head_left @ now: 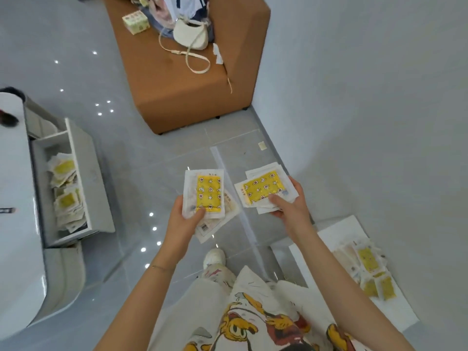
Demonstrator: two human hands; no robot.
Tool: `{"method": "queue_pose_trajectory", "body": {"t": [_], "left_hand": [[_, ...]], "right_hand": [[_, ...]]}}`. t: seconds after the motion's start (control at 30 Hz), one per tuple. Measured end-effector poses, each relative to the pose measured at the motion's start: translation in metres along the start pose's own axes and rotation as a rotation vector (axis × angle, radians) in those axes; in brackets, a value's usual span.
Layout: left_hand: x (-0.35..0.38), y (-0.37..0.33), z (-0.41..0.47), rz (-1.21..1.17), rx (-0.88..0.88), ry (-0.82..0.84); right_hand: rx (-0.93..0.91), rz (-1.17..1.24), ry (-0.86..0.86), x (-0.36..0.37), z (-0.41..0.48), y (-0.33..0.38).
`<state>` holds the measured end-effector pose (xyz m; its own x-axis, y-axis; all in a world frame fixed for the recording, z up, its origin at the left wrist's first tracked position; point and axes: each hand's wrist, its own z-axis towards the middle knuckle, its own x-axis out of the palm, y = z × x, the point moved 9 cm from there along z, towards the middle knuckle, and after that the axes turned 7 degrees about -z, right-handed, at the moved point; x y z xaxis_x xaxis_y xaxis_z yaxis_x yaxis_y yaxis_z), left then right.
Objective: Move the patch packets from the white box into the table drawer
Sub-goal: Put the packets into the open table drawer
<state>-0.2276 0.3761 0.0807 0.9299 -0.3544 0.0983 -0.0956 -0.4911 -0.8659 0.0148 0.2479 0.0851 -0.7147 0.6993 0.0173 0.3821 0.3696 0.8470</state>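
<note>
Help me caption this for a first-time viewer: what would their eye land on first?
The yellow patch packets held mid-frame: one stack gripped in the left hand, another stack in the right hand. Next, the open table drawer at left, with a heap of packets inside, and the white box at lower right holding more packets.

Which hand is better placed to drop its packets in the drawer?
Probably the left hand: its packet stack is on the side of the open drawer, while the right hand holds its packets nearer the white box.
</note>
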Motion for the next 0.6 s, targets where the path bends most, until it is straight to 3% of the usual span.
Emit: {"method": "queue_pose_trajectory", "body": {"t": [0.6], "left_hand": [[-0.217, -0.056, 0.082, -0.156, -0.014, -0.483]], "right_hand": [[-0.004, -0.246, 0.447, 0.313, 0.116, 0.065]]}}
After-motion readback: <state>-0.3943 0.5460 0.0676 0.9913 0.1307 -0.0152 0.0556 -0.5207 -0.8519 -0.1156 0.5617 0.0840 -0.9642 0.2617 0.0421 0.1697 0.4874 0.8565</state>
